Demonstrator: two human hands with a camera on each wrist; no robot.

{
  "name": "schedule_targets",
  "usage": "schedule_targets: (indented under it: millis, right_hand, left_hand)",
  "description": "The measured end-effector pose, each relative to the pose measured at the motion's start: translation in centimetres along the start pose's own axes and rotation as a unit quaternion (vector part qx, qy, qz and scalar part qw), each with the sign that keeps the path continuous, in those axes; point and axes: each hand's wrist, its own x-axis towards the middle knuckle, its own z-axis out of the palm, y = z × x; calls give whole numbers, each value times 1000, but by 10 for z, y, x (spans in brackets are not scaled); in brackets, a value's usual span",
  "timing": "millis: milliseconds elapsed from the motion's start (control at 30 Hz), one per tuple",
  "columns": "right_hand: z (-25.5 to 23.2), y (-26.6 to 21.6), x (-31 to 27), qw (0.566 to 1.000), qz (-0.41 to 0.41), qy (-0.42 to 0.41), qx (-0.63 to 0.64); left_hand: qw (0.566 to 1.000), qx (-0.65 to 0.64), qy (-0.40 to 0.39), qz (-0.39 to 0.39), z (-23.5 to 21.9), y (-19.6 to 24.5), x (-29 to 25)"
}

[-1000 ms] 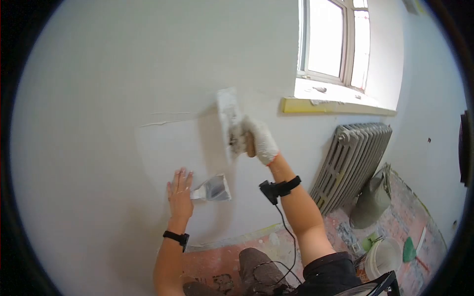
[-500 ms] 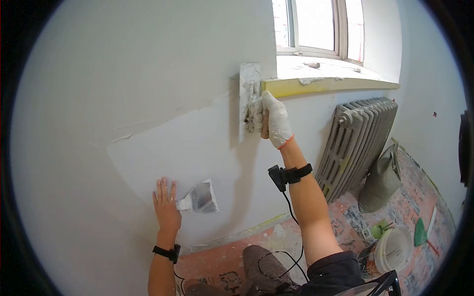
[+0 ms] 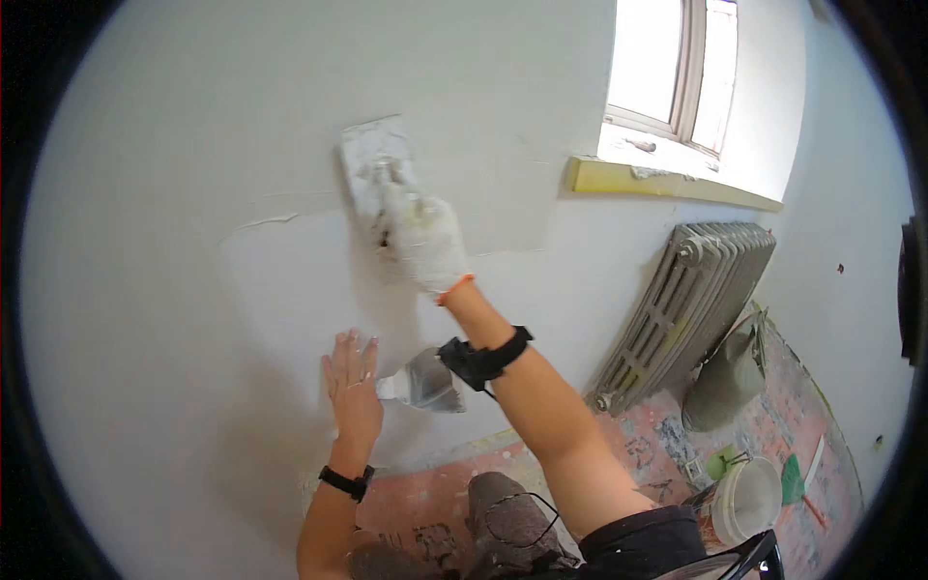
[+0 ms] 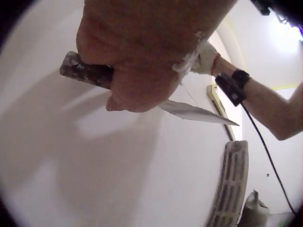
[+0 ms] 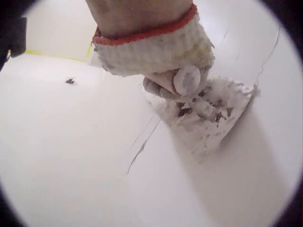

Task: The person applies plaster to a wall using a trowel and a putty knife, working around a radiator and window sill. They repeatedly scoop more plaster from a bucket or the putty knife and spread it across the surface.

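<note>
My right hand (image 3: pixel 425 237), in a whitish work glove with an orange cuff, grips a plastering trowel (image 3: pixel 367 159) against the white wall (image 3: pixel 145 193). Clumps of filler cover the trowel's back (image 5: pixel 215 116), and the round end of its handle (image 5: pixel 187 80) shows in the right wrist view. Lower left, my bare left hand (image 3: pixel 356 406) is close to the wall, holding a wide putty knife (image 3: pixel 432 382) whose blade points right. That knife's dark handle (image 4: pixel 85 73) sticks out past the hand in the left wrist view. White filler smears the left hand's skin.
Right of the trowel, a yellow-edged sill (image 3: pixel 667 184) juts out below a window (image 3: pixel 648 58). Under it stands a grey radiator (image 3: pixel 681 314), with a sack (image 3: pixel 725 382) beside it. A white bucket (image 3: pixel 749 498) and a green tool (image 3: pixel 793 480) are on the stained floor (image 3: pixel 416 507).
The trowel went right and up to the sill's end, then swept back left along the wall. A smoothed, greyer strip now shows to its right. The left hand stays low with the putty knife.
</note>
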Motion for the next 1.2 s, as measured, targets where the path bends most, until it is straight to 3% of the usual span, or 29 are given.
schedule_targets:
  millis: [67,133,200,233,267,300,333,400,433,467,533,567,600,667,700,767,900,967,1067,1100,1200]
  right_hand:
    - [48,-23,-1,995,-48,39,-77]
    - [84,-68,-1,994,105,-32,-16]
    - [145,-66,-8,999,-6,40,28]
    - [144,-83,-10,999,-5,40,32]
    - [143,-101,-9,987,58,-151,-4]
    - [139,-110,-9,935,121,-332,-39]
    - [134,-109,-18,936,123,-326,-38]
    - [123,-101,-36,962,111,-225,107]
    - [99,-94,-37,968,101,-221,68]
    - [65,-80,-39,971,90,-218,27]
    - [-2,-15,-49,989,-44,-136,46]
    - [-60,-28,-41,974,106,-171,100]
    - [-89,-4,-46,992,53,-60,96]
    - [-148,-9,-46,915,278,37,290]
    - [-162,8,-44,914,279,41,291]
    - [-177,47,-43,901,290,106,304]
    - [-191,38,-35,891,319,92,309]
    - [-182,36,-30,893,270,154,326]
    - [-179,36,-29,903,277,120,304]
    - [-169,45,-25,901,270,157,300]
    - [-146,11,-22,933,285,51,213]
  left_hand:
    - [1000,6,-8,-13,10,-3,-8]
    - [1000,4,26,-10,24,-10,-16]
    - [999,-30,7,-30,24,-18,-19]
    - [997,-68,-14,-43,22,-20,-19]
    - [993,-104,-34,-53,20,-22,-19]
    - [993,-101,-35,-48,16,-20,-19]
    - [998,-66,4,-22,13,-17,-20]
    - [996,1,84,34,11,-10,-17]
    - [996,-2,83,42,10,-8,-16]
    - [999,25,28,18,7,-7,-15]
    - [993,80,-81,-27,5,-9,-14]
    - [994,69,-78,-14,9,-12,-15]
    - [994,68,-79,-9,12,-11,-14]
    - [997,48,-53,-26,14,-8,-15]
    - [997,48,-54,-23,17,-8,-15]
    - [995,69,-64,-28,19,-9,-14]
    - [993,81,-83,-22,9,-3,-11]
    - [995,78,-67,-12,10,-4,-11]
    - [999,33,-37,-4,16,-6,-13]
    - [999,34,-34,-21,18,-8,-15]
    - [1000,5,6,-1,22,-9,-13]
